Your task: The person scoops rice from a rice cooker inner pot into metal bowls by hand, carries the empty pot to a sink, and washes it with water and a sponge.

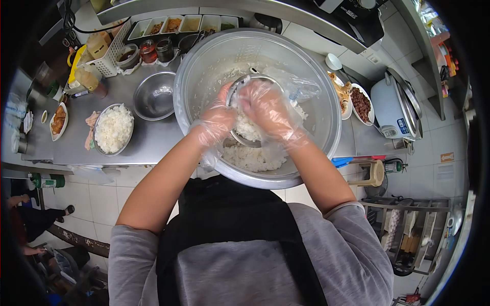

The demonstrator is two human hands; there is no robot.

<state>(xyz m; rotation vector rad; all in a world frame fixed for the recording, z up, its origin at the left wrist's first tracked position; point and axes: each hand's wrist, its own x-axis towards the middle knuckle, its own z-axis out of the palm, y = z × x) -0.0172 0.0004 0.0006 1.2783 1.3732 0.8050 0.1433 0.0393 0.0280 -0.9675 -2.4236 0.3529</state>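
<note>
My left hand (218, 116), in a clear plastic glove, grips the left side of a small metal bowl (250, 143) with white rice (247, 126) in it. Over that bowl is my right hand (268, 109), gloved too, its fingers curled in near the rice; what they hold is hidden. Both hands are inside a large metal basin (316, 71). More rice (255, 158) lies at the near side of the basin, and grains stick to its far wall. A crumpled clear plastic bag or film (305, 87) is right of my right hand.
Left of the basin stand an empty metal bowl (154, 97) and a bowl heaped with rice (113, 130). Jars (148, 51) and topping trays (173, 24) line the back. A plate of dark beans or meat (360, 104) and a rice cooker (393, 104) are right.
</note>
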